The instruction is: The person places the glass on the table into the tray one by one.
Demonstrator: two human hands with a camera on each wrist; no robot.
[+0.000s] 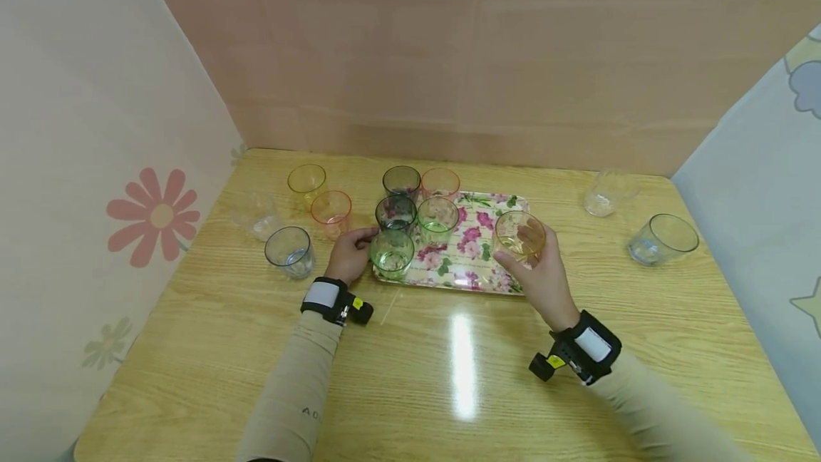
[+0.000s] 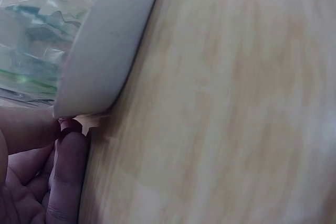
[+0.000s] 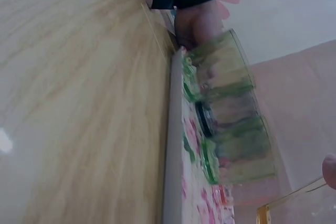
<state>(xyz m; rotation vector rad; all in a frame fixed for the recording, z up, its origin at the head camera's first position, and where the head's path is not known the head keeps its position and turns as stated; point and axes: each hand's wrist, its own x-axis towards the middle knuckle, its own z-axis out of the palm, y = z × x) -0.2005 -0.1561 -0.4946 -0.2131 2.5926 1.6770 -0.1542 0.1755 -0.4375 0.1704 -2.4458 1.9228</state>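
our right grip (image 1: 546, 282) grasps the yellow glass (image 1: 518, 241), right of frame centre, at the right end of the tray (image 1: 474, 277); our left grip (image 1: 348, 257) pinches the tray's left edge. we should lower the glass upright, steadying the tray, and leave clearance from the green glasses (image 1: 438, 223).

On the pale wooden desk (image 1: 256, 366), a rectangular floral tray (image 1: 473, 252) bears five round tinted glasses (image 1: 438, 219) on its left half. Four other round glasses (image 1: 290, 255) stand left of it, two round transparent glasses (image 1: 661, 239) right; a yellow round glass (image 1: 510, 232) is at its right end.
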